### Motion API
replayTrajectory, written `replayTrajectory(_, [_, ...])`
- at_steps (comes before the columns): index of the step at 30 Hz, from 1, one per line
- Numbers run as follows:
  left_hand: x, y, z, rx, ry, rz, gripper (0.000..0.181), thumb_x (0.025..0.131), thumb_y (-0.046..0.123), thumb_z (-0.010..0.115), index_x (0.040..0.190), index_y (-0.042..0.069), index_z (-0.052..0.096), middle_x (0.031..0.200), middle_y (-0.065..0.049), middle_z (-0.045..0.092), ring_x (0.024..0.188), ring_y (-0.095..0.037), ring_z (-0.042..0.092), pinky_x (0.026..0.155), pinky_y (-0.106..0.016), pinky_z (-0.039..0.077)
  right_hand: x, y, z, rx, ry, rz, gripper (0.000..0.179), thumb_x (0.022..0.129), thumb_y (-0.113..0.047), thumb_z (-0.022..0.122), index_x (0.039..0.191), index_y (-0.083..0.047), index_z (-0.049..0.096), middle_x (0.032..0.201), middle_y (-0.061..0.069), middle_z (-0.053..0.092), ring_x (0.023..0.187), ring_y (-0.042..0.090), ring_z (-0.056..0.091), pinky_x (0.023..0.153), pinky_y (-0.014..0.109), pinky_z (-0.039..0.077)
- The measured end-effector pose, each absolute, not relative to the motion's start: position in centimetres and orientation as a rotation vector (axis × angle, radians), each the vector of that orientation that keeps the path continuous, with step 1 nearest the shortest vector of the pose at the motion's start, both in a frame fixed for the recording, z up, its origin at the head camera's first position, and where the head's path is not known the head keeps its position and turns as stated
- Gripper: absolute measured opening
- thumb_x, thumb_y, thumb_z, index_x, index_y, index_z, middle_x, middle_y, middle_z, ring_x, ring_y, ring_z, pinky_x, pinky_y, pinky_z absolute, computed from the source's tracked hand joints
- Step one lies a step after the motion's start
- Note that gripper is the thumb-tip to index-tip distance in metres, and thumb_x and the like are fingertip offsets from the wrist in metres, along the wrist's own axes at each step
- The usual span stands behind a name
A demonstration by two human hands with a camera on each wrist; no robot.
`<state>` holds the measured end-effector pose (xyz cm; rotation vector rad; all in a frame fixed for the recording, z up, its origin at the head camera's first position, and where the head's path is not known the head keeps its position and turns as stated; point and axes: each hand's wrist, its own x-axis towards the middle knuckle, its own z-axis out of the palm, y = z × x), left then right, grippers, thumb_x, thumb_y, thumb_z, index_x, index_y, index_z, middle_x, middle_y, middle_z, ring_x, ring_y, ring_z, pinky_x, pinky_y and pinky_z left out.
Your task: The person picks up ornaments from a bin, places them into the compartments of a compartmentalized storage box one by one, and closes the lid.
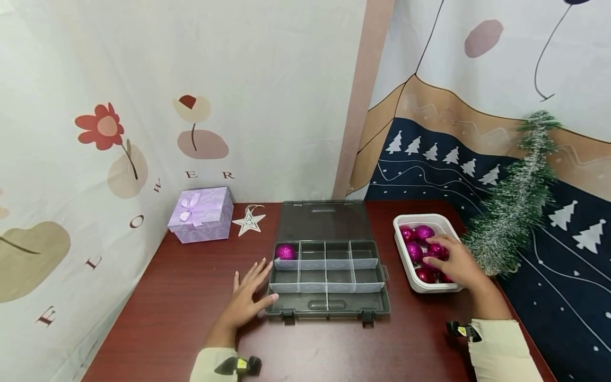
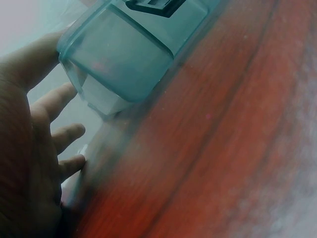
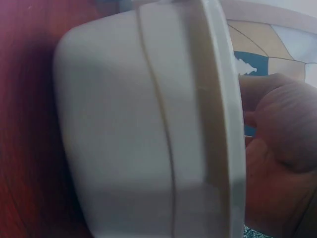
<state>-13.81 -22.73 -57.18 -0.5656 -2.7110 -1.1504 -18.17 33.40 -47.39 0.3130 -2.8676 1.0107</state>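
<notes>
A dark translucent organizer box [image 1: 329, 302] lies with its lid [image 1: 324, 222] swung back, its tray split into compartments by clear dividers. One glittery magenta bauble [image 1: 286, 252] sits in the back-left compartment. My left hand [image 1: 245, 302] rests at the box's left side, fingers spread, thumb over the edge; the left wrist view shows this hand [image 2: 39, 129] beside the box corner [image 2: 119, 59]. Over a white tub [image 1: 408, 278] of several magenta baubles [image 1: 414, 252], my right hand [image 1: 455, 262] reaches in with thumb and fingers apart around one. In the right wrist view, the tub wall [image 3: 124, 124] hides the fingertips.
A lilac gift box [image 1: 205, 217] with a bow stands at the back left, beside a white star ornament [image 1: 249, 220]. A frosted artificial tree [image 1: 513, 212] rises at the right, behind the tub. Printed cloth backdrops [image 1: 286, 106] border the brown table [image 1: 157, 307].
</notes>
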Motion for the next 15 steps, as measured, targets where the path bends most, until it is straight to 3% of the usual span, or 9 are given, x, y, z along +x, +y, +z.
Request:
replayTrajectory(6, [-13.89, -22.91, -57.55, -0.560, -2.706, -1.174, 0.084, 0.092, 0.041, 0.080, 0.167, 0.022, 0.047, 0.174, -0.024, 0.040, 0.159, -0.061, 0.031, 0.118, -0.093, -0.005, -18.24, 33.66, -47.61, 0.272, -2.940, 0.908, 0.053, 0.091, -0.012, 0.088, 0.134, 0.011, 0.067, 0.145, 0.036, 0.055, 0.132, 0.062, 0.053, 0.109, 0.080, 0.044])
replayTrajectory(15, [-13.78, -22.78, -57.00, -0.546, -2.754, -1.144, 0.085, 0.093, 0.043, 0.079, 0.167, 0.018, 0.047, 0.175, -0.021, 0.039, 0.161, -0.057, 0.033, 0.119, -0.092, -0.006, -18.20, 33.63, -47.58, 0.220, -2.956, 0.909, 0.045, 0.087, -0.008, 0.090, 0.123, 0.013, 0.071, 0.144, 0.034, 0.056, 0.124, 0.058, 0.059, 0.107, 0.074, 0.049])
